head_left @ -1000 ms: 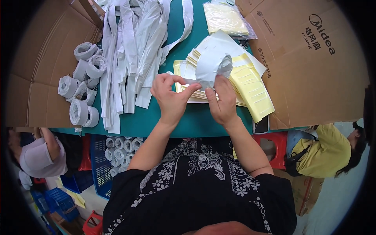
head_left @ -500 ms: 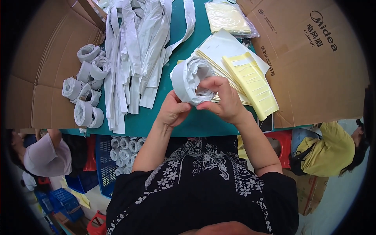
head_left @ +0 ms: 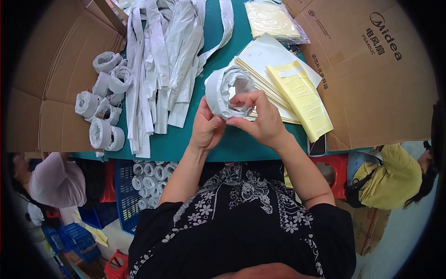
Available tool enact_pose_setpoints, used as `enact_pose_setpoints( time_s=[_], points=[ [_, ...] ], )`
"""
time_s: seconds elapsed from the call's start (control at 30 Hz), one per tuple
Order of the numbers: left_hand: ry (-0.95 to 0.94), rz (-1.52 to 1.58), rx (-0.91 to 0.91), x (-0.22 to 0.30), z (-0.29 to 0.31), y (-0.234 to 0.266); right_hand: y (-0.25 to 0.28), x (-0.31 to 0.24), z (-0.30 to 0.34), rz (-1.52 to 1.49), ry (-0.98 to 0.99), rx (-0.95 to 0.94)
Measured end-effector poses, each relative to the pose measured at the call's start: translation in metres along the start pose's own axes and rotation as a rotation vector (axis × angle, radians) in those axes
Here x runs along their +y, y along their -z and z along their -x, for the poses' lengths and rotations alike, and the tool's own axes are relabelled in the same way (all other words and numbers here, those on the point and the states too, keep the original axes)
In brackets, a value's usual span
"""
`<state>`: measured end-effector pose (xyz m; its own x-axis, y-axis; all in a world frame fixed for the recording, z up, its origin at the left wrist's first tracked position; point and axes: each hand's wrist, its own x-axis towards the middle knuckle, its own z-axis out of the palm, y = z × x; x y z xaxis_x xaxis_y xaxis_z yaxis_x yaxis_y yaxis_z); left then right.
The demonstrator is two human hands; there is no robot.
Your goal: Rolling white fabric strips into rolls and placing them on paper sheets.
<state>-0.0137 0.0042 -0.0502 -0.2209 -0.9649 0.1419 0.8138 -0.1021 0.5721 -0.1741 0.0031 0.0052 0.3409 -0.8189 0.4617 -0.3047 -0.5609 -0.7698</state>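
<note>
A white coiled roll of flat strip (head_left: 214,95) is held up above the green table, its hollow middle turned toward the right. My left hand (head_left: 207,124) grips its lower left side, thumb along the bottom edge. My right hand (head_left: 261,118) pinches the lower right rim, with the index finger bent into the hollow and the thumb outside. The right fingertips are partly hidden inside the coil. Beyond the roll lie long loose white strips (head_left: 172,60). Just right of it is a stack of pale sheets (head_left: 274,56) under a yellow sheet of slit labels (head_left: 302,100).
Several finished-looking white rolls (head_left: 100,132) sit at the table's left. Cardboard walls (head_left: 60,93) flank both sides. A bagged yellow pack (head_left: 272,21) lies at the back; a phone (head_left: 317,146) rests at the front edge. Below, a blue crate (head_left: 125,195) holds more rolls. Two people (head_left: 390,179) sit either side.
My right hand has shifted slightly left along the roll's lower rim, its index finger still curled inside. The roll stays in nearly the same place in both hands.
</note>
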Motion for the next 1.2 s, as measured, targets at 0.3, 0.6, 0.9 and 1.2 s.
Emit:
enact_pose_setpoints(
  time_s=[0.3,0.6,0.9,1.2],
  points=[
    [0.092,0.061,-0.065,-0.005,0.008,0.022,-0.015,-0.011,0.000,0.100,0.180,0.070],
    [0.141,-0.045,-0.142,0.014,0.001,0.035,-0.016,-0.009,-0.002,0.206,0.091,-0.007],
    [0.075,0.003,-0.175,0.015,0.003,0.046,-0.029,-0.009,-0.013,-0.051,-0.013,-0.027],
    [0.074,0.264,-0.152,0.009,0.007,0.055,-0.044,-0.013,-0.015,0.064,0.284,0.081]
  ],
)
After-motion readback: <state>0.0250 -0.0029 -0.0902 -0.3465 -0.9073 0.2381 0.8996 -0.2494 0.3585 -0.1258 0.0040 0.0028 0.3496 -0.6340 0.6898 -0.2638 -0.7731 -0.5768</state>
